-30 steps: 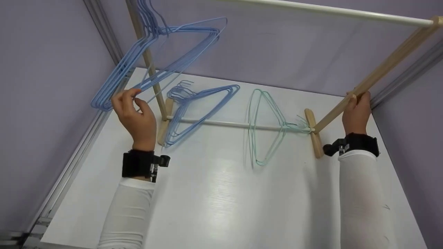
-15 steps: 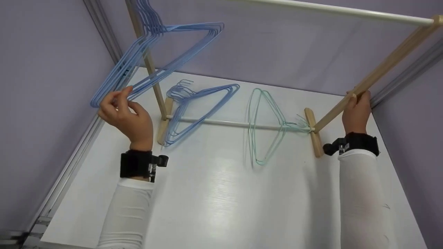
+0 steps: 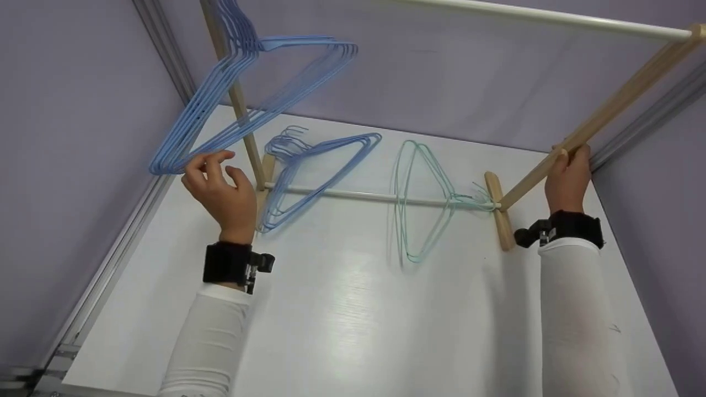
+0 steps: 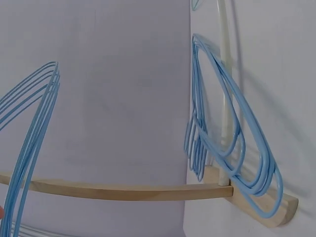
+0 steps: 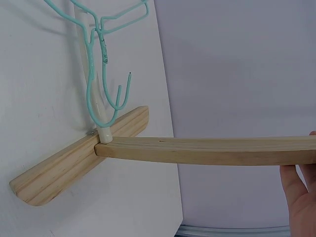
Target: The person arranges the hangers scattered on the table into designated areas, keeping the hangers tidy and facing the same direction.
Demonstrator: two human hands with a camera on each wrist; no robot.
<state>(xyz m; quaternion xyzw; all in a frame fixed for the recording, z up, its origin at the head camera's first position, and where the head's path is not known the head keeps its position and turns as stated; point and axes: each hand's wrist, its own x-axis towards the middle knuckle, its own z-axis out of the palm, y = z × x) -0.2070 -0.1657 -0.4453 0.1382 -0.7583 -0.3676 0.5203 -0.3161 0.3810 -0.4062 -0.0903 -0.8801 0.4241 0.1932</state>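
A bunch of blue wire hangers (image 3: 190,118) hangs at the upper left in the head view, bottom bars gathered close together and hooks running out of frame. My left hand (image 3: 223,193) is right at their lower bars, its fingers loosely bent and the thumb apart from the index finger. In the left wrist view the hanging hangers (image 4: 37,128) show at the left, with only a sliver of fingertip. My right hand (image 3: 568,179) grips the right wooden post (image 3: 601,116) of the rack; in the right wrist view fingers (image 5: 295,190) lie against this post (image 5: 212,150).
More blue hangers (image 3: 331,187) rest over the rack's lower white rod (image 3: 358,194) at the left. Green wire hangers (image 3: 404,204) lie over it at the right, beside the wooden foot (image 3: 499,220). A white top rod (image 3: 551,21) spans above. Purple walls surround the white tabletop (image 3: 353,331).
My left hand shifts left, then back right and slightly down along the hanging hangers' lower bars. A stray hanger has fallen in line with the bunch. My right hand stays on the post.
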